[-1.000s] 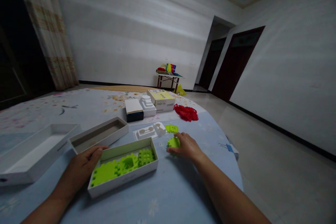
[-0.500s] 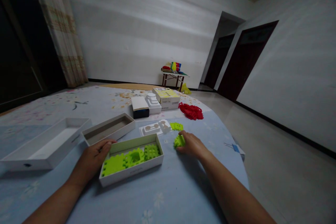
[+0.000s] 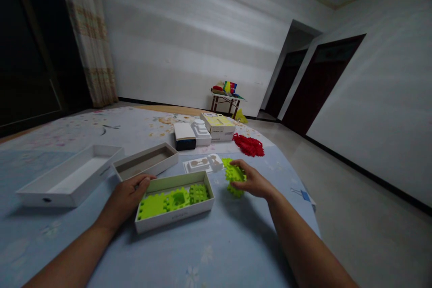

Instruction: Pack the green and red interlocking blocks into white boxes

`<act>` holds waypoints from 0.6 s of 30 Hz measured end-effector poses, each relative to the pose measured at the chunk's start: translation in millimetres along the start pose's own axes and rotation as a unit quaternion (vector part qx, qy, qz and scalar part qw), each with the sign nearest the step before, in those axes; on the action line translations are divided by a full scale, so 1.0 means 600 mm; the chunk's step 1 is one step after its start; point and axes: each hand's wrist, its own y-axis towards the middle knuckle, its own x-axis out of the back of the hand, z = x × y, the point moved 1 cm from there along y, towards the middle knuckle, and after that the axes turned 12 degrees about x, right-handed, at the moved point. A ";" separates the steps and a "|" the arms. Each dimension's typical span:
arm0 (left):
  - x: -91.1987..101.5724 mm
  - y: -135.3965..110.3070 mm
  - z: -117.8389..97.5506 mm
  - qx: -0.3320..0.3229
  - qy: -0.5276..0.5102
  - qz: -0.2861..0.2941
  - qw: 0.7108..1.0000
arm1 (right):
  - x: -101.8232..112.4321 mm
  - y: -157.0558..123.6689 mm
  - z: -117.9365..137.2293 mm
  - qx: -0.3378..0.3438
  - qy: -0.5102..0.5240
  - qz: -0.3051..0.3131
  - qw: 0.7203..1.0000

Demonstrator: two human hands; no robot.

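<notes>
Lime-green foam pieces [image 3: 234, 175]; white box [image 3: 175, 216]; red pile [image 3: 249, 145]; pale-blue floral cloth [image 3: 216, 247]; beige checked curtain [image 3: 91, 40].

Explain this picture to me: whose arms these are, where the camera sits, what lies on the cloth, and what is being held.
There is no machine here. A person wears a camera on the head, looking forward and down, so both arms are that person's own. The left hand rests on the near end of a shallow white box holding lime-green toothed foam pieces. The right hand grips a loose green piece, lifted off the pale blue floral cloth. Also on the cloth: two empty box trays, a white insert card, small closed boxes and a red pile.
</notes>
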 end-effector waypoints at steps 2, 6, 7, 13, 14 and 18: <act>0.000 -0.001 -0.001 0.000 -0.002 -0.005 1.000 | -0.006 0.017 0.031 0.039 0.005 0.029 0.999; 0.002 -0.003 -0.002 -0.007 0.006 -0.009 1.000 | -0.030 0.060 0.085 0.121 -0.010 0.107 0.987; 0.002 -0.003 -0.003 -0.009 0.009 -0.010 1.000 | -0.037 0.070 0.096 0.142 -0.020 0.128 0.981; 0.005 -0.005 -0.010 -0.017 0.015 -0.015 1.000 | -0.067 0.105 0.114 0.146 -0.093 0.255 0.951; 0.004 -0.005 -0.011 -0.020 0.016 -0.014 1.000 | -0.070 0.108 0.110 0.135 -0.099 0.273 0.947; 0.003 -0.003 -0.010 -0.030 0.009 -0.013 0.999 | -0.069 0.111 0.096 0.118 -0.097 0.305 0.940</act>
